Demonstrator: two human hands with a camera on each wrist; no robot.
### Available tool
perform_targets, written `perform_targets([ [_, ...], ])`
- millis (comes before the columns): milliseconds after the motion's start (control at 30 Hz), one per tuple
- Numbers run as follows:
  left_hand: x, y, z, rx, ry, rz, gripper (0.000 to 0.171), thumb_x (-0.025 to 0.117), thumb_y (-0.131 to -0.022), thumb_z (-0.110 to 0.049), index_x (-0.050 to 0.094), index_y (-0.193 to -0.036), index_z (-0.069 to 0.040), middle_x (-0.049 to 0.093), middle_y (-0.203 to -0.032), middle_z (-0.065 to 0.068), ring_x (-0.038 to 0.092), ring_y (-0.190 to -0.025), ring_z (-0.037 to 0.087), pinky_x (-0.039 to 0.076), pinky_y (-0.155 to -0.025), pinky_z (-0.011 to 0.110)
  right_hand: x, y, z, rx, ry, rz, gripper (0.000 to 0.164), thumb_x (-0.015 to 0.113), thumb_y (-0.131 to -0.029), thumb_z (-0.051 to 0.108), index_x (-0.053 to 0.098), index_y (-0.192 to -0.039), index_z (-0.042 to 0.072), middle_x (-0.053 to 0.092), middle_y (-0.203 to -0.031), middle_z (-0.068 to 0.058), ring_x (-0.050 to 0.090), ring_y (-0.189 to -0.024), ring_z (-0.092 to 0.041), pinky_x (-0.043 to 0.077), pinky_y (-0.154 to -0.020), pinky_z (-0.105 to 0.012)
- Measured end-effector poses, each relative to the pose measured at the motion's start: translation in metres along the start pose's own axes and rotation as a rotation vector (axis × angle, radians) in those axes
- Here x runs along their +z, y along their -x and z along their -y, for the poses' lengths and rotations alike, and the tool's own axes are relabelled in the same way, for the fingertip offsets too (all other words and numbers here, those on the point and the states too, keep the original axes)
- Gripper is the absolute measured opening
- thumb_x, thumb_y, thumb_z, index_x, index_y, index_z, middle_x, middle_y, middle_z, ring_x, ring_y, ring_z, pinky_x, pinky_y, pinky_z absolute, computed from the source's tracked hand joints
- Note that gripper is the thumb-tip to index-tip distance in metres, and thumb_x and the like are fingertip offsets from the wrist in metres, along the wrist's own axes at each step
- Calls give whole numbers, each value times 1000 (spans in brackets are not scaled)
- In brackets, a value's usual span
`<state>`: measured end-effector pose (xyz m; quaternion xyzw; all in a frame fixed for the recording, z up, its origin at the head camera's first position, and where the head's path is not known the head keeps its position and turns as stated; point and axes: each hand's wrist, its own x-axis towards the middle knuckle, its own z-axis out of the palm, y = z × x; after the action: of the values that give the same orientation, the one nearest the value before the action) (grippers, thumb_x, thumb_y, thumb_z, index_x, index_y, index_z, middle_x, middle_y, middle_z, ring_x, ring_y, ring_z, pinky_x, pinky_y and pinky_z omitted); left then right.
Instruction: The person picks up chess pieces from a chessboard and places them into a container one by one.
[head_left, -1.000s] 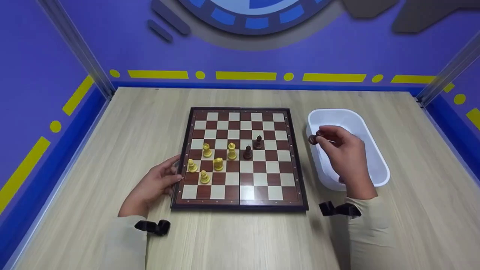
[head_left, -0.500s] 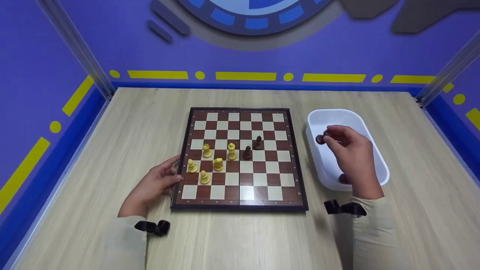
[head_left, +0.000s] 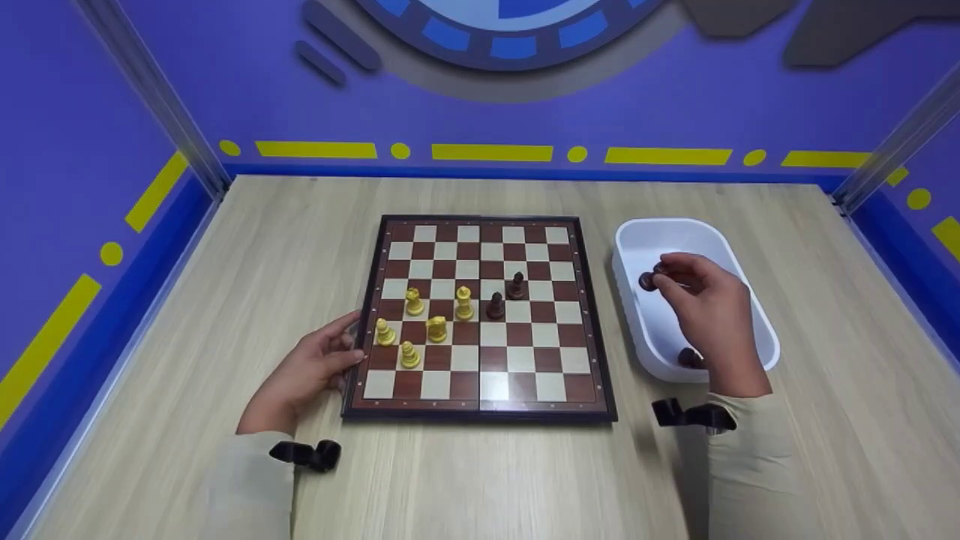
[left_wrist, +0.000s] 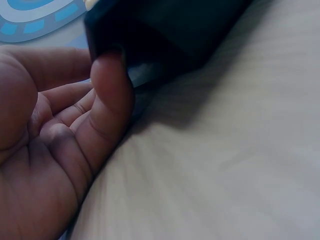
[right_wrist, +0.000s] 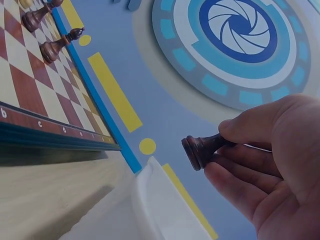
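Observation:
My right hand (head_left: pixel 709 315) pinches a dark brown chess piece (right_wrist: pixel 200 150) by its upper part, its base turned outward; fingers hide its top. The hand is above the white plastic tub (head_left: pixel 761 330), right of the chessboard (head_left: pixel 536 386). At the board's left edge, my left hand (head_left: pixel 307 367) holds the frame, thumb at the rim and fingers partly hidden. The left wrist view shows its fingers (left_wrist: pixel 111 90) against the dark board edge (left_wrist: pixel 150 35). Several yellow pieces, including a knight (head_left: pixel 436 328), and two dark pieces, one a bishop (head_left: pixel 516 285), stand on the board.
At the near end of the tub lies something dark brown (head_left: pixel 688 358), partly hidden by my right wrist. The light wooden table (head_left: pixel 480 480) is bounded by blue-purple panels (head_left: pixel 480 112) at the back and sides.
My right hand has moved right with the dark chess piece, from the tub's left rim to over its inside. The left hand and the pieces on the board have stayed put.

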<state>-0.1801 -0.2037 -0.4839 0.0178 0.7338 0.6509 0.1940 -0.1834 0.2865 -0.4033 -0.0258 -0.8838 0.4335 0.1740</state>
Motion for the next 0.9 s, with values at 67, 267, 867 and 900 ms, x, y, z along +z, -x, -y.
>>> perform_targets([
  [67,1,0,0,-5,6,-1,71,61,-94,-7,26,-154,-16,46,-101,1,49,-61,6,48,-49,21,0,0,-1,-3,1,-1,26,68,-91,16,68,-114,4,71,-103,-11,60,-85,13,48,-77,-3],
  [267,1,0,0,2,-4,0,70,59,-94,-6,25,-154,-15,45,-100,0,49,-60,5,48,-49,21,0,0,-6,2,29,11,27,67,-91,17,68,-114,4,71,-104,-11,62,-87,8,47,-76,-2],
  [867,0,0,0,14,-21,5,70,59,-94,-5,25,-155,-14,45,-100,2,48,-60,5,48,-50,20,2,-1,-15,36,157,103,28,64,-93,22,66,-118,8,71,-106,-9,70,-96,-17,50,-80,-15],
  [900,0,0,0,13,-19,8,70,59,-94,-6,25,-155,-14,45,-100,2,49,-61,5,48,-50,20,2,-1,-15,36,162,100,29,64,-93,22,66,-118,8,71,-107,-10,69,-98,-21,50,-81,-16],
])
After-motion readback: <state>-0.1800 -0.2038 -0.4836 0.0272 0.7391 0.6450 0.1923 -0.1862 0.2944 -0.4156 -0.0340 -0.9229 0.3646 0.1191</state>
